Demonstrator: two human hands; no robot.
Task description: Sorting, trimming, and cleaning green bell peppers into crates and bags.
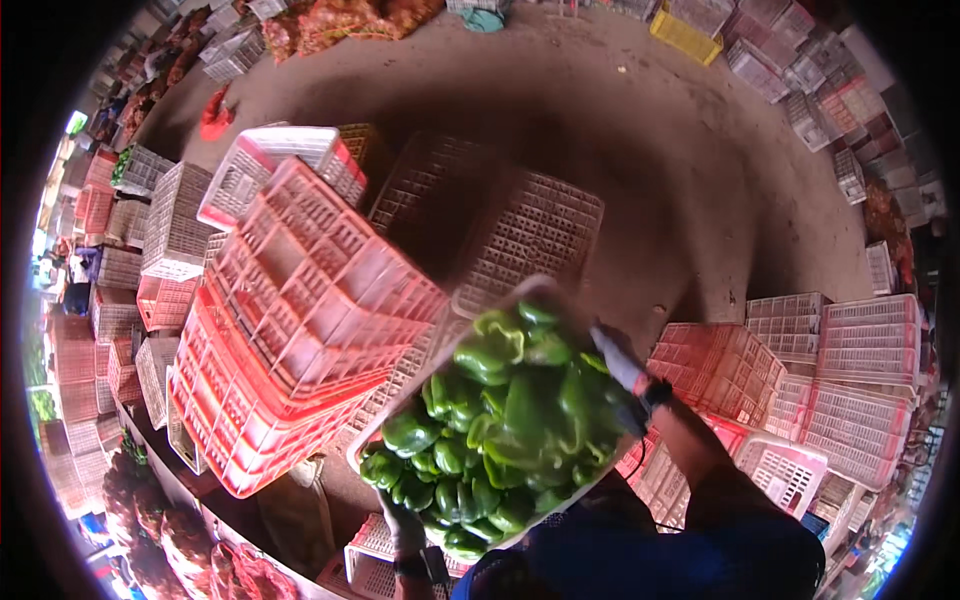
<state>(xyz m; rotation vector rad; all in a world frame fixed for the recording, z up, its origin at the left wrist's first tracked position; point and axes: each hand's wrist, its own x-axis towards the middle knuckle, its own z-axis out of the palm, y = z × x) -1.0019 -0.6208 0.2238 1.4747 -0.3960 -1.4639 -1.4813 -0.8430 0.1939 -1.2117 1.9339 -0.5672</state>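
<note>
A pale plastic crate (356, 452) heaped with green bell peppers (500, 420) is in front of my body, set at a slant. My left hand (402, 524), in a light glove, grips the crate's near left side; its fingers are partly hidden by the crate. At the far right side my right hand (618, 360), also gloved, is closed on the rim, slightly blurred. Dark bands circle both wrists. Beyond the crate, flat grey-white slatted crates (535, 235) lie on the floor.
Nested red crates (310, 290) rise close on the left, topped by a white and red crate (285, 160). On the right stand red crates (715, 370) and pale stacked crates (860, 400). Filled red mesh sacks (350, 18) lie at the back; others (190, 550) lie at the lower left.
</note>
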